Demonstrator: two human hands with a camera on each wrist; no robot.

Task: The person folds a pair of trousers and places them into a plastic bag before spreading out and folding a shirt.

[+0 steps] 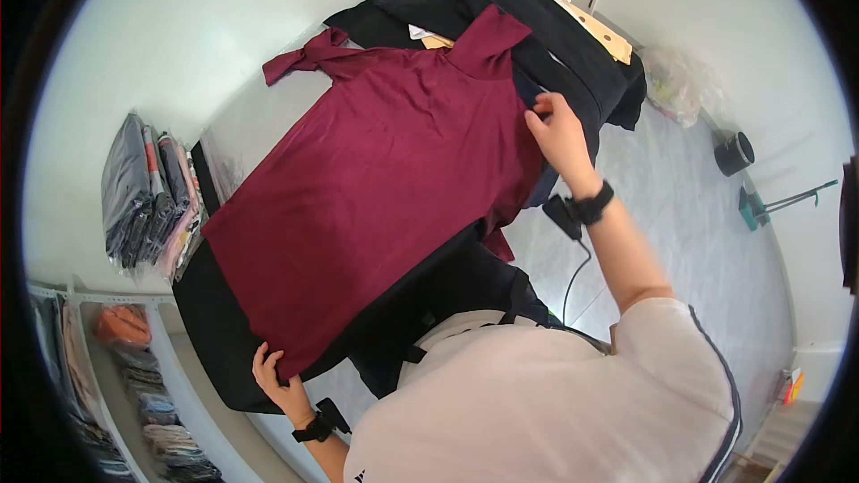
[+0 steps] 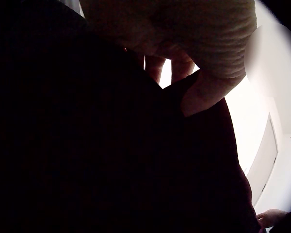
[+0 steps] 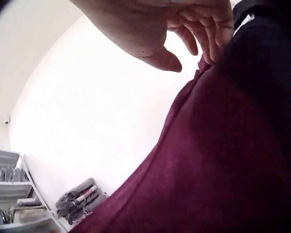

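Observation:
A maroon garment (image 1: 376, 179) lies spread out, its tied strip at the upper left and a wide flap at the top. At its lower corner the left hand (image 1: 284, 394) pinches the edge. In the left wrist view, the left hand's thumb (image 2: 206, 94) lies over the dark cloth, with fingers beyond the edge. Beside the garment's right edge is the right hand (image 1: 564, 139), fingers loosely bent. The right wrist view has the right hand (image 3: 150, 29) with its thumb apart from the maroon cloth (image 3: 199, 145) and its fingertips at the cloth's edge.
Black clothes (image 1: 573, 63) are heaped at the far end of the black-covered surface (image 1: 215, 331). Bagged folded clothes (image 1: 143, 197) stand at the left, above a shelf unit (image 1: 179, 349). A plastic bag (image 1: 676, 85), a black bin (image 1: 734, 154) and a green dustpan (image 1: 753, 207) are on the floor.

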